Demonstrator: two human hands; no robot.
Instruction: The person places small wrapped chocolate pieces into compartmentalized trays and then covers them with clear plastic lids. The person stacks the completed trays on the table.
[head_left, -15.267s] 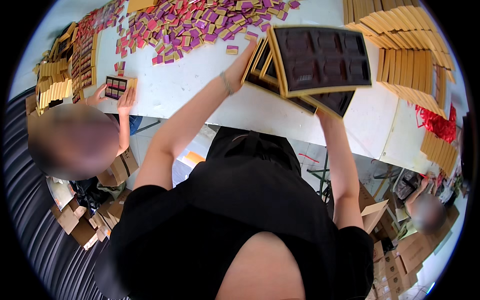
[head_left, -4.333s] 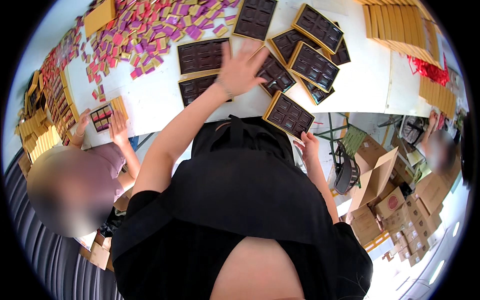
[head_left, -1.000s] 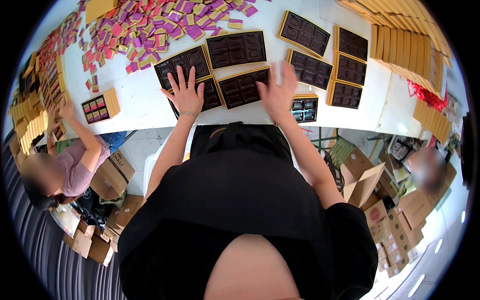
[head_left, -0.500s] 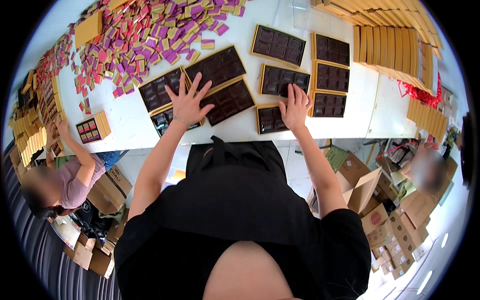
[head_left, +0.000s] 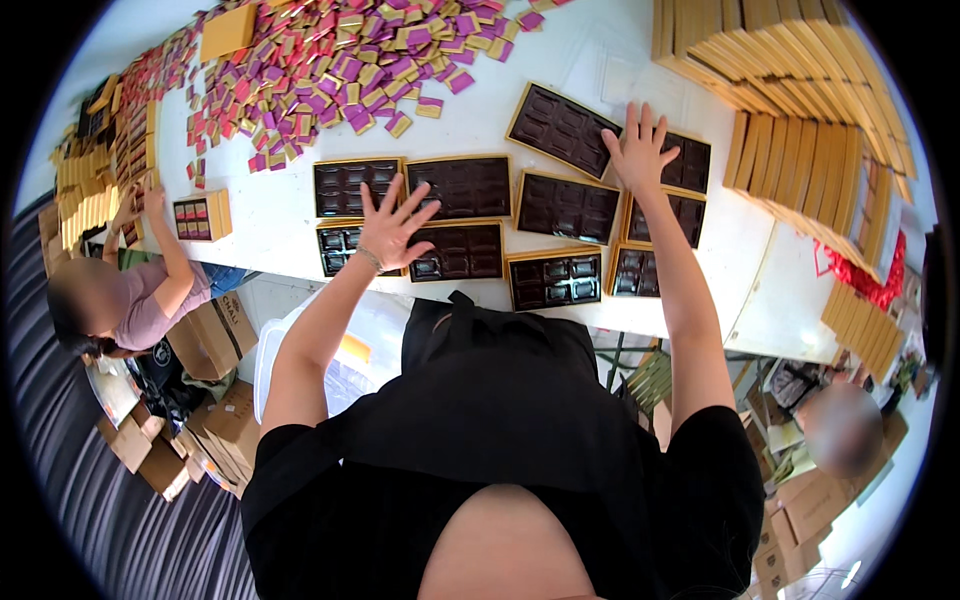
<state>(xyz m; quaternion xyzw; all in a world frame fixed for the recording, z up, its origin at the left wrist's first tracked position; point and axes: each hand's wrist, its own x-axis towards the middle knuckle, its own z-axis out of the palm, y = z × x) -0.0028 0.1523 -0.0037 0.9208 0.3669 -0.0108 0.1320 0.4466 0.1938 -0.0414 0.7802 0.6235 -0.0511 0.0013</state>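
Several shallow gold-edged boxes with dark brown compartment inserts lie on the white table (head_left: 450, 290). My left hand (head_left: 392, 228) is spread flat across the left group, its fingers over a front-left box (head_left: 338, 250) and the boxes around it. My right hand (head_left: 640, 155) lies open with spread fingers between a tilted far box (head_left: 562, 128) and a far-right box (head_left: 690, 162), touching their edges. Between the hands sit a slightly turned middle box (head_left: 568, 208) and a near box (head_left: 556, 280). My right forearm partly covers the right column. Neither hand grasps anything.
Small purple, red and gold wrapped pieces (head_left: 350, 75) are heaped at the far left. Tall stacks of gold boxes (head_left: 800, 170) stand at the right, near red shredded filler (head_left: 885, 278). A filled box (head_left: 195, 218) sits by a co-worker's arm (head_left: 172, 245). A clear tub (head_left: 290, 345) is below the table edge.
The left group of boxes has turned into straighter rows under my left hand. My right hand has moved from the middle boxes outward to the far right ones. The middle boxes have shifted and turned.
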